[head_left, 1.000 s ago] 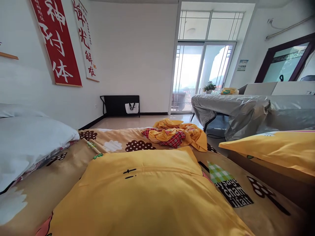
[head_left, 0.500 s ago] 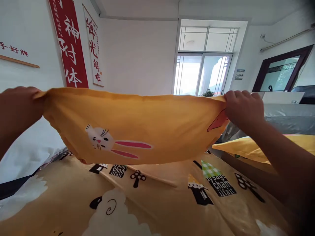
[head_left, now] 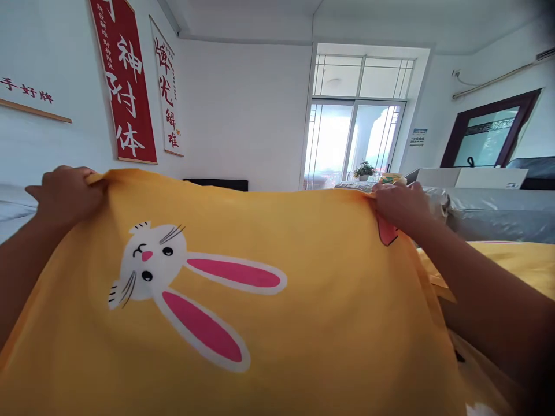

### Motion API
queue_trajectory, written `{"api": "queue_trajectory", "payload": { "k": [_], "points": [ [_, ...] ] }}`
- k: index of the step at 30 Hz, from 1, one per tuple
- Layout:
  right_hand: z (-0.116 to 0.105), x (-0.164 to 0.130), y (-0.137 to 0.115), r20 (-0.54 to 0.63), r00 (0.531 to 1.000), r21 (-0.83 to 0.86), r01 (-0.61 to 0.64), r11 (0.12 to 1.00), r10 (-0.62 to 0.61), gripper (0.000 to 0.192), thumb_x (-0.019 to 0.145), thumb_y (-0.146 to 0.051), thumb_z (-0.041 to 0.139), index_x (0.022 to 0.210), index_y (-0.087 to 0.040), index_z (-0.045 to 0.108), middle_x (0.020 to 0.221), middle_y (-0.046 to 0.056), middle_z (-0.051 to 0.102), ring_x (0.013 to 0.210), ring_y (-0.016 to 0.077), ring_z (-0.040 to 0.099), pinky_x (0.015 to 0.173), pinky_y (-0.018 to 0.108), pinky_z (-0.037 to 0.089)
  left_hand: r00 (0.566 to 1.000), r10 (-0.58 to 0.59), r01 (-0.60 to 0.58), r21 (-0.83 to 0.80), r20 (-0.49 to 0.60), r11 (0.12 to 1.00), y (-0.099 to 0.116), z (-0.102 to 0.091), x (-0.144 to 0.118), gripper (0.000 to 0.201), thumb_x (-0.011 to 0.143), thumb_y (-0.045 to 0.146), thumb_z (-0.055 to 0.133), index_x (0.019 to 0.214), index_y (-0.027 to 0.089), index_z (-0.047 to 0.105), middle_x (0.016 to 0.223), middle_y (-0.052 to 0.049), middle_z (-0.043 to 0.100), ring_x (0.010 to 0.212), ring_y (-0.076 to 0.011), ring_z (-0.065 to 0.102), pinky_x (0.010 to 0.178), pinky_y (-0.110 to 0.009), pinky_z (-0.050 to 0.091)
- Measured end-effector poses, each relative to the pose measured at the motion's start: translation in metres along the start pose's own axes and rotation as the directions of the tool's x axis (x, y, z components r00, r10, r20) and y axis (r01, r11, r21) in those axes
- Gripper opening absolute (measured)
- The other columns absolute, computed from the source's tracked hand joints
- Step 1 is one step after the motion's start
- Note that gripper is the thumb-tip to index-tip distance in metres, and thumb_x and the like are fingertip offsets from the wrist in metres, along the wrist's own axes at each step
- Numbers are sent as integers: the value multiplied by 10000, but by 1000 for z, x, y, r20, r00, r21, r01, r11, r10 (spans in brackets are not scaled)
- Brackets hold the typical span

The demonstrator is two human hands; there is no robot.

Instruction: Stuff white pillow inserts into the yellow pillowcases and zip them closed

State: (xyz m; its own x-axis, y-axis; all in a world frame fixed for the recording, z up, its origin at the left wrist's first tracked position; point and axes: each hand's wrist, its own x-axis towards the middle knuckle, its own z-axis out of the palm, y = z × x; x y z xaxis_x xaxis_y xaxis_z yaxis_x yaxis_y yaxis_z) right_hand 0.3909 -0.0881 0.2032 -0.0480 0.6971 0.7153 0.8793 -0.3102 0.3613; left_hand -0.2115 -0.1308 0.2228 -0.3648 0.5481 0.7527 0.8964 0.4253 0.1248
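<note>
A yellow pillowcase [head_left: 312, 300] printed with a white rabbit with pink ears hangs spread out in front of me. My left hand [head_left: 71, 190] is closed around its upper left corner. At the upper right corner, my right hand [head_left: 401, 202] grips the cloth, just above a pinkish printed patch. The top edge sags slightly between the two hands. Most of the bed below is hidden behind the hanging cloth.
More yellow cloth [head_left: 511, 260] lies at the right, beyond my right forearm. Behind it is a plastic-wrapped grey bulk [head_left: 503, 214]. A potted plant [head_left: 363, 171] stands near the window [head_left: 332, 138]. Red and white scrolls [head_left: 130, 86] hang on the left wall.
The pillowcase has opened downward from a billowed, lifted shape and now covers the view of the printed bedspread. Both hands have moved lower, the right one also slightly left, keeping their grip.
</note>
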Motion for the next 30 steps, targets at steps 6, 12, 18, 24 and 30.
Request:
{"api": "queue_trajectory", "payload": {
  "k": [6, 12, 18, 24, 30],
  "points": [
    [43, -5, -38, 135, 987, 45, 78, 996, -84, 211, 893, -59, 436, 929, -72, 644, 841, 198, 678, 889, 250, 604, 764, 377, 264, 956, -35, 6, 103, 290, 995, 38, 40, -27, 434, 902, 274, 317, 1248, 151, 548, 1153, -128, 477, 1116, -281, 420, 935, -543, 346],
    [79, -4, -63, 164, 980, 62, 102, 993, -111, 287, 916, -83, 358, 1013, -74, 628, 933, 189, 681, 960, 265, 603, 791, 372, 299, 924, 13, -48, 83, 382, 995, 58, 76, -40, 424, 890, 259, 285, 1171, 157, 586, 1113, -130, 497, 1063, -268, 424, 913, -488, 358],
    [113, 3, -80, 176, 978, 65, 101, 993, -111, 292, 910, -71, 341, 999, -65, 619, 946, 182, 681, 964, 280, 593, 806, 383, 306, 922, 8, -42, 79, 387, 996, 76, 107, -38, 410, 884, 244, 289, 1114, 129, 608, 1144, -171, 505, 1089, -306, 428, 926, -508, 338],
    [147, -4, -115, 184, 975, 111, 104, 988, -124, 295, 889, -59, 361, 1088, -41, 578, 1054, 193, 651, 1051, 282, 545, 860, 385, 306, 927, 68, -74, 1, 368, 997, 106, 157, -52, 507, 940, 347, 220, 1340, 104, 414, 1409, -223, 359, 1288, -350, 319, 994, -589, 292],
    [150, -13, -159, 222, 953, 229, 154, 961, -206, 354, 860, -107, 436, 1199, -70, 531, 1170, 186, 609, 1136, 299, 497, 950, 437, 305, 840, 332, -300, -142, 429, 943, 171, 175, -88, 612, 928, 464, 294, 1470, 182, 254, 1578, -136, 129, 1434, -307, 149, 1080, -623, 213]
  ]
}}
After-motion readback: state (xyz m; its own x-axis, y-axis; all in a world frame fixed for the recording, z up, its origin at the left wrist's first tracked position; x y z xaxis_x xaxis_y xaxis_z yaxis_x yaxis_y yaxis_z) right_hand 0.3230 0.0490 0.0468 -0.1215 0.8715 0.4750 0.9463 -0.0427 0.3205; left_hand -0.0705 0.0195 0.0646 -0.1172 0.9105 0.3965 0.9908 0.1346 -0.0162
